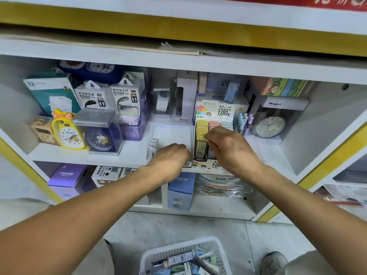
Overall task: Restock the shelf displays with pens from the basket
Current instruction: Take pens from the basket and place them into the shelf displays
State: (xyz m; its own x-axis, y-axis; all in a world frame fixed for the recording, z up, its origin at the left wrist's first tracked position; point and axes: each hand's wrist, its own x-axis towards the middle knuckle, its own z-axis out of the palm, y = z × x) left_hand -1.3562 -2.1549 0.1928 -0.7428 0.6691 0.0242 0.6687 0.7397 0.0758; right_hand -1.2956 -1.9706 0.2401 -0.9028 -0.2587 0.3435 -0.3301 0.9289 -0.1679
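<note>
The right hand (228,147) pinches a yellow case (203,137) at the top of the left column of the display (213,135), fingers curled round it. That display sits on the middle shelf (127,153), at about one o'clock from frame centre. The left hand (170,157) lies just at nine o'clock of it, knuckles up and fingers bent down at the front of a clear tray (170,135); whether it holds anything I cannot tell. The basket (184,257) is on the floor at six o'clock, full of small packs. I judge the step to be seating a case in the yellow row. The next move likely calls for pressing it flush with its neighbours, then reaching down to the basket for another, with the display kept from tipping.
</note>
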